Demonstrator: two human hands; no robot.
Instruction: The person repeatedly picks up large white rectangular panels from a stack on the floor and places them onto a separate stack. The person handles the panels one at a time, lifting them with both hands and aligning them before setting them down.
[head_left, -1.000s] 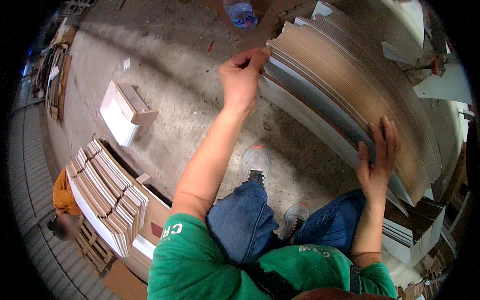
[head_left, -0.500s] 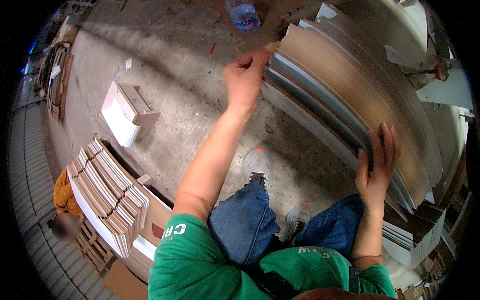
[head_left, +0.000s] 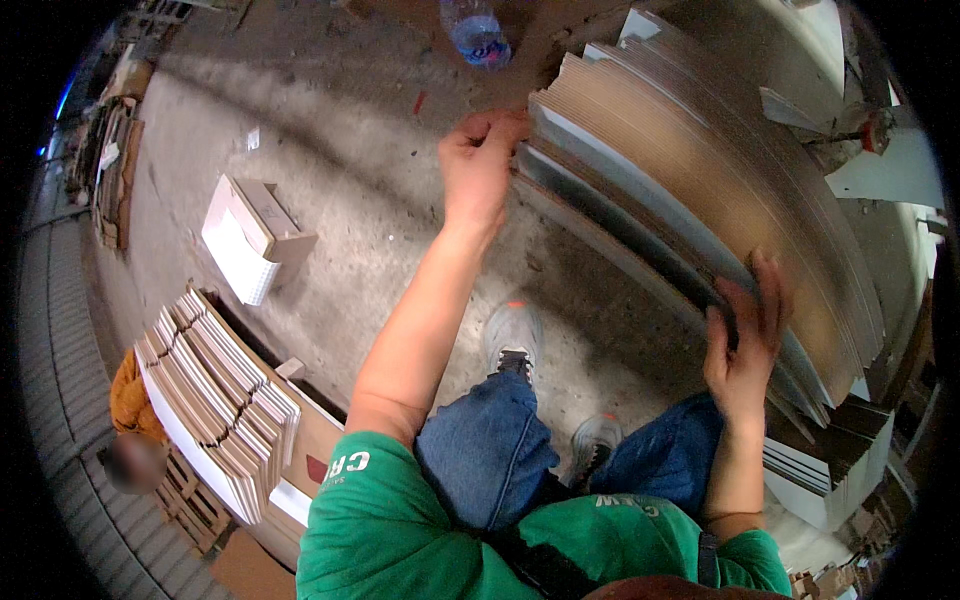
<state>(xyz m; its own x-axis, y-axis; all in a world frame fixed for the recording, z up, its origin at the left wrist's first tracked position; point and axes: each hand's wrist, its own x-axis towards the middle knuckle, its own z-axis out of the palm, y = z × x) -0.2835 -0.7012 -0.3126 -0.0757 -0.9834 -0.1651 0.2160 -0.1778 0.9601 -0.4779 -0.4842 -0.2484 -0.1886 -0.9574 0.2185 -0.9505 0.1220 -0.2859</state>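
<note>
Step in hand: I part the near sheets of a tall fan of panels (head_left: 690, 175) at my right front, one hand toward each end, in what I judge to be a sorting or separating stage.
Left hand: my left hand (head_left: 482, 165) pinches at the upper corner of the near panels, thumb against fingers; I cannot tell how many sheets it catches.
Right hand: my right hand (head_left: 745, 325) reaches over the lower part of the same edges, thumb and fingers spread apart; blur hides how firmly it presses.
Next move: it calls, in my judgement, for an even hold at both ends, since long thin sheets look liable to bow or slip.
Panels: brown, board-like edges run in tight ridges, with pale grey faces showing in the gaps; the lens bends them into arcs.
Second stack: brown and white boards (head_left: 215, 400) lie in stepped layers at my left.
Floor: scuffed concrete (head_left: 400, 270) carries a pale box-shaped piece (head_left: 245, 240) with angular sides and, farther off, a clear plastic bottle (head_left: 477, 40).
Co-worker: an orange sleeve (head_left: 135, 400) shows beyond the second stack, near a slatted wooden pallet (head_left: 188, 500).
</note>
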